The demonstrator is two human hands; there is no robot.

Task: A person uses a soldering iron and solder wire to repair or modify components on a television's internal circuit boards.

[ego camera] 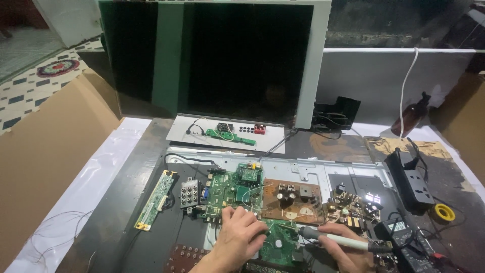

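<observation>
My left hand (241, 233) rests fingers-down on the green main circuit board (230, 189), at its near edge, pinching something small I cannot make out. My right hand (343, 250) grips a soldering iron (333, 238) with a white and grey handle. Its tip points left toward a smaller green board (278, 242) just right of my left fingers. A brown power board (293, 199) lies beside the green one, all mounted on a grey metal chassis plate (323, 174).
A dark flat screen panel (212, 60) stands upright at the back. A narrow green strip board (155, 199) lies left. A black power strip (411, 182), multimeter (399, 230), yellow solder roll (444, 212) and brown bottle (410, 116) sit right. Cardboard (45, 167) flanks the left.
</observation>
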